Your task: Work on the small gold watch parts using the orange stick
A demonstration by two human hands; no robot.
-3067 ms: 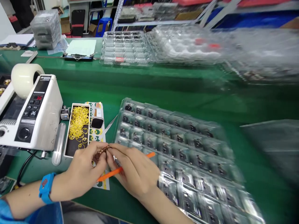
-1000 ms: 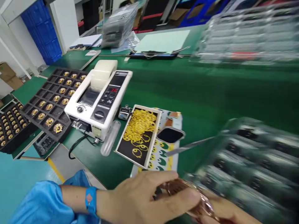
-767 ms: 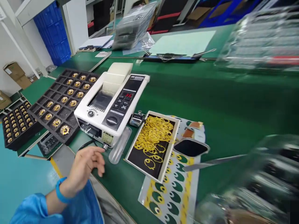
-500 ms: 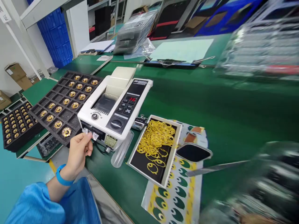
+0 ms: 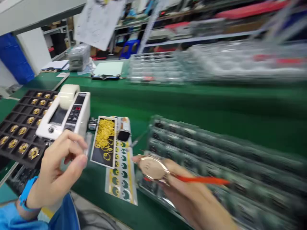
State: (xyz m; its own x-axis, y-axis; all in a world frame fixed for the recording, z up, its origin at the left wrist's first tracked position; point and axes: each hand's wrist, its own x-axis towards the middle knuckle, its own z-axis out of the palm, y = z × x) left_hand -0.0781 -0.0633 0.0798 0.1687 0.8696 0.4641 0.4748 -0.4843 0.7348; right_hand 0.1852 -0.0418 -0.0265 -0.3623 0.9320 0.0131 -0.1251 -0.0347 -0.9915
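My left hand [image 5: 63,166] is raised in front of the tape dispenser [image 5: 64,116], thumb and fingers curled toward each other. Whatever is between the fingertips is too blurred to make out. My right hand [image 5: 189,191] grips a round rose-gold watch case [image 5: 152,167], its flat face turned up toward me. A slim orange-red pointed piece [image 5: 203,180] sticks out to the right across the same hand; its kind is unclear. Below and behind this hand lies a clear plastic tray [image 5: 182,134] with rows of dark parts in its pockets.
A black foam tray [image 5: 16,111] with gold round parts stands at left. Yellow rings fill a white-edged tray [image 5: 92,158], beside a sheet of green and yellow stickers [image 5: 124,188] and a dark-faced square object [image 5: 123,135]. Clear trays [image 5: 155,68] and a clipboard [image 5: 107,68] stand behind.
The view has swung right. My left hand has left the dispenser's outlet, where it pinched a piece of clear film. My right hand has come into view with the watch case.
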